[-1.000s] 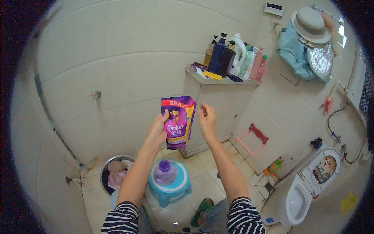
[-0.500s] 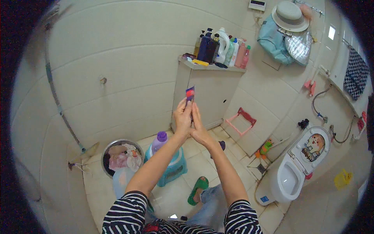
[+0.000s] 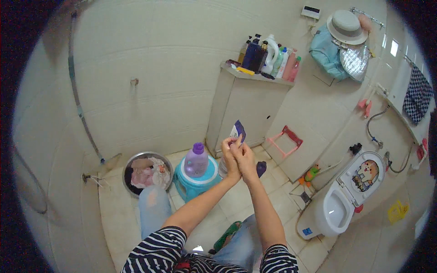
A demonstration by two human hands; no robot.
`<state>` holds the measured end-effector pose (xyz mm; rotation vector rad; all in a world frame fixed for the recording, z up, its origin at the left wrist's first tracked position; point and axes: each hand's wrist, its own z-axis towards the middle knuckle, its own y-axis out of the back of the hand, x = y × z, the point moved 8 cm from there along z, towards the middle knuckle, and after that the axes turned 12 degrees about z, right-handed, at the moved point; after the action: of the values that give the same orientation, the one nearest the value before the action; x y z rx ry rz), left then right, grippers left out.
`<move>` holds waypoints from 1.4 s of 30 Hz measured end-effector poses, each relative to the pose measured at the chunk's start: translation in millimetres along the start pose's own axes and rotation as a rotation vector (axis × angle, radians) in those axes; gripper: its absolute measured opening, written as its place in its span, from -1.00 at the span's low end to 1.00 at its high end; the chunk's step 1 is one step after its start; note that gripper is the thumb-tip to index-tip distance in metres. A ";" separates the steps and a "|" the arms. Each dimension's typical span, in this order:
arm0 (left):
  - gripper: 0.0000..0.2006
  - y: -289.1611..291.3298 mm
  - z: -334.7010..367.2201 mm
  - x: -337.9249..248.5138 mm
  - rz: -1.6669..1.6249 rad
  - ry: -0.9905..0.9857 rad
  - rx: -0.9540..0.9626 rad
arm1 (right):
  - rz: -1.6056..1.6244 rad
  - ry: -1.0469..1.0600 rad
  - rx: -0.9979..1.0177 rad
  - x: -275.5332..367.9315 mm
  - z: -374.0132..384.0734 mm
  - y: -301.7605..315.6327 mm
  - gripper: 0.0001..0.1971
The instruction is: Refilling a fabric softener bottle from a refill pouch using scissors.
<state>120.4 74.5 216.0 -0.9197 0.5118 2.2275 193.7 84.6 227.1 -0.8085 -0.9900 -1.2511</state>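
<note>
In front of me, both hands are together on a small flat purple-and-white packet (image 3: 238, 130), which sticks up above my fingers. My left hand (image 3: 231, 157) is closed, its fingers around the packet's lower part. Pressed against it, my right hand (image 3: 246, 160) is closed at the same spot, with one finger lying up along the packet. The lower end of the packet is hidden by my fingers. To the left of my hands, a purple bottle (image 3: 196, 161) with a purple cap stands on a blue plastic stool (image 3: 200, 184). Something whitish and translucent (image 3: 222, 169) shows partly behind my left wrist.
A metal basin (image 3: 167, 189) with pink and white cloth sits on the floor at left. Several bottles (image 3: 259, 57) crowd a ledge (image 3: 227, 68) ahead. A pink folding frame (image 3: 286, 141) leans on the wall. At right stands a toilet (image 3: 334, 211) with its lid up.
Both hands have come down and slightly right with the packet, which now shows a white part. My left knee has come into view beside the basin. The view has shifted a little.
</note>
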 end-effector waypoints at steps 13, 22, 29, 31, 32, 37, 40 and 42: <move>-0.55 -17.6 -39.7 72.0 0.013 -0.084 0.272 | 0.194 -0.210 -0.315 -113.7 -2.3 16.2 -0.56; -0.03 50.0 22.5 216.3 0.527 0.243 0.313 | 0.365 -0.161 -0.395 -157.9 7.8 41.9 -0.59; -0.10 5.6 15.7 309.7 0.279 0.132 0.676 | 0.334 -0.213 -0.340 -177.4 10.5 44.5 -0.69; -0.17 -2.4 -3.2 319.1 0.296 0.230 0.778 | 0.369 -0.253 -0.392 -185.7 8.9 48.8 -0.68; -0.26 2.1 -11.6 320.5 0.298 0.341 0.733 | 0.368 -0.260 -0.401 -181.1 7.7 49.2 -0.68; -0.45 -10.6 -50.5 315.9 0.475 0.591 0.481 | 0.347 -0.240 -0.345 -168.8 12.6 45.7 -0.65; -0.55 -18.6 -52.4 312.3 0.188 0.375 0.223 | 0.347 -0.257 -0.355 -177.5 15.1 43.5 -0.66; -0.60 -25.9 -69.1 349.0 0.243 0.633 0.372 | 0.371 -0.261 -0.332 -187.7 19.5 35.1 -0.66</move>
<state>-14.2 203.2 -88.3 -1.4060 1.3354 1.9049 219.3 179.0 61.8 -1.3753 -0.7957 -1.0127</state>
